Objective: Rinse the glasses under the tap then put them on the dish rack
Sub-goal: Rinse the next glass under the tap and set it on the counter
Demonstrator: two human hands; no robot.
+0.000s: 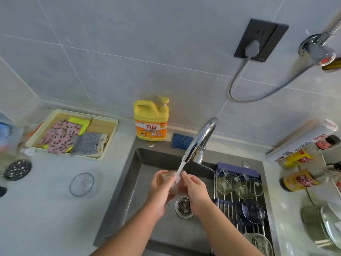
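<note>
Two hands hold a glass (172, 182) under the running tap (200, 139), above the sink (132, 183).

The left hand (158, 191) and right hand (196, 194) both grip it over the drain; rinsed glasses (228, 182) sit on the dish rack (228, 206) along the sink's right edge.

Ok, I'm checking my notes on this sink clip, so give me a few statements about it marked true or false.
1. Water runs from the chrome tap onto the clear glass held by both hands, left hand and right hand. True.
2. The yellow detergent bottle lies tipped in the sink. False: it stands upright behind the grey sink.
3. Glassware already sits on the metal dish rack. True.
4. A clear glass bowl sits on the rack. False: it rests on the counter left of the sink.
</note>
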